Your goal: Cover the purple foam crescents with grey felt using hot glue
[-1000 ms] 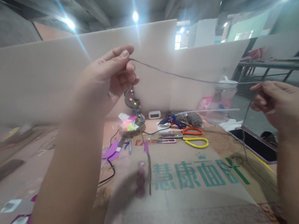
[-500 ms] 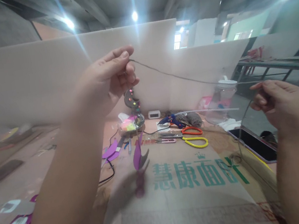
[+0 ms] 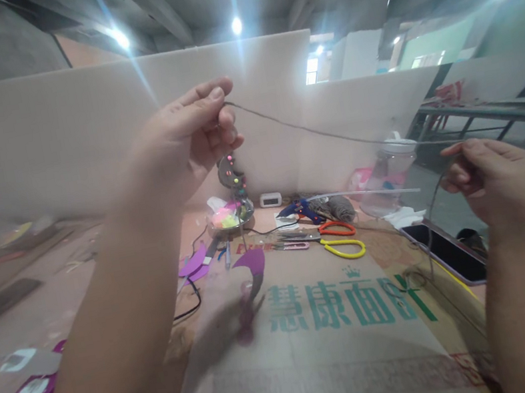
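Note:
My left hand (image 3: 187, 145) is raised in front of me, fingers pinched on a thin grey string (image 3: 323, 135). Below that pinch hangs a dark crescent piece dotted with coloured beads (image 3: 231, 171), and lower down a purple cut-out shape (image 3: 252, 262) dangles above the table. The string runs down to the right into my right hand (image 3: 499, 185), whose fingers are curled closed on it. A loose length drops from that hand toward the table.
A cardboard sheet with green printed characters (image 3: 343, 307) covers the table. Behind it lie yellow-handled scissors (image 3: 345, 248), orange-handled scissors (image 3: 335, 229), a blue glue gun (image 3: 301, 210), a ball of grey yarn (image 3: 342, 208), a clear jar (image 3: 388, 177) and a dish of beads (image 3: 228, 218). A phone (image 3: 448, 252) lies at the right.
The hanging purple shape has spun on the string, from edge-on to showing its broad face. Both hands have stayed almost where they were.

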`<state>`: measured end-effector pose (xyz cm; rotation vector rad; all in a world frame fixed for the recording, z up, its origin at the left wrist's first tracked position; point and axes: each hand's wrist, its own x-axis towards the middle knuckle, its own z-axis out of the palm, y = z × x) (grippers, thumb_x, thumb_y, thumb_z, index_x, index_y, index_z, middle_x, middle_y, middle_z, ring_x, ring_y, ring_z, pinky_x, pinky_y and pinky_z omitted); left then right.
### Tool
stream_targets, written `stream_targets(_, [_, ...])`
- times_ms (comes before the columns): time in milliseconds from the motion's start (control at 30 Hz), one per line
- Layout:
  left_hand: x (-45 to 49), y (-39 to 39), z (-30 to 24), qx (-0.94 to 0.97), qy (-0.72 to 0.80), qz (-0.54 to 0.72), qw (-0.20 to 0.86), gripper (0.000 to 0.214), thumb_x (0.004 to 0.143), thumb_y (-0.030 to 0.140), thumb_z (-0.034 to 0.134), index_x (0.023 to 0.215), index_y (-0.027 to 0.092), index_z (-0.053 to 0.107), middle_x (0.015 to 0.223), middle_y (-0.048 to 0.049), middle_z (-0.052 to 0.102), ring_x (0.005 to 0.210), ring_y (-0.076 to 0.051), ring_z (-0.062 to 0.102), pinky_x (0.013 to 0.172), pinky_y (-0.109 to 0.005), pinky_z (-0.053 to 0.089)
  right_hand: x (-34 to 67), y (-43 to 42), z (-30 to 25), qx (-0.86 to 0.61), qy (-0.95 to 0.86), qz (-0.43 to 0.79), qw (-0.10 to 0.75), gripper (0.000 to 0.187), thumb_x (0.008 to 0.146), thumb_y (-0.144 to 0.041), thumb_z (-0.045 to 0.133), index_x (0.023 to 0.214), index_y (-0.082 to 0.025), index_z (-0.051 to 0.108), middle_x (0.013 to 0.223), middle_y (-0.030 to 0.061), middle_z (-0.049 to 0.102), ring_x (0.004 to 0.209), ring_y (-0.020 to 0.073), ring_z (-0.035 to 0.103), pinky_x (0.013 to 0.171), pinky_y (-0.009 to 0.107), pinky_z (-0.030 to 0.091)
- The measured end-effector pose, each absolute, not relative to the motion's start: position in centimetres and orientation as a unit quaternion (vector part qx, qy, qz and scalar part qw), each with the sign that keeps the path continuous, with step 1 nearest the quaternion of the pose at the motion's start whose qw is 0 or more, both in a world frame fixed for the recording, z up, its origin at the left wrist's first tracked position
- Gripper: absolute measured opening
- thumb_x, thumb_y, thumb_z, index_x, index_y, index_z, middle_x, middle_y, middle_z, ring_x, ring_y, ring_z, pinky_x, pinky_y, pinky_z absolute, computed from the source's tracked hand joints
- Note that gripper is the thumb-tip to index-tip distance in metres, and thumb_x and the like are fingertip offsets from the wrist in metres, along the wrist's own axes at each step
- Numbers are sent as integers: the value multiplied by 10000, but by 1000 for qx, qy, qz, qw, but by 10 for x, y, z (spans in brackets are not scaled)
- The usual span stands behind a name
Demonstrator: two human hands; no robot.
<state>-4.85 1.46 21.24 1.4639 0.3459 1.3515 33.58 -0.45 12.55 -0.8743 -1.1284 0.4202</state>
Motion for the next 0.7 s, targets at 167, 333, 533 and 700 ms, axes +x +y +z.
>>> stream_targets(167, [-48,15,212,612,150,566,531,121,863,157,539,849,191,654,580,34,563,546,-78,560,719,-235,523,338,-3,124,-393,-519,190,734,219,663,-313,750,716,-121,660,407,-41,389,424,94,367,381,221,329])
stream_targets(333, [-47,14,211,612,150,567,531,135,874,159,521,854,191,651,580,42,555,544,-71,570,710,-231,528,338,-4,124,-399,-516,194,733,249,647,-340,765,714,-124,660,411,-40,391,430,91,365,386,222,326])
stream_targets(533, [-48,13,210,610,145,568,533,136,880,149,512,866,167,646,590,43,545,552,-62,565,696,-225,538,337,-4,125,-395,-521,194,731,247,644,-336,766,713,-123,662,427,-36,401,434,89,368,385,223,329])
stream_targets(700, [-49,12,211,607,149,572,531,174,899,127,474,871,163,642,583,42,551,556,-60,560,695,-232,543,338,-4,124,-400,-521,191,729,240,657,-337,757,714,-123,662,419,-38,390,429,88,369,391,222,326])
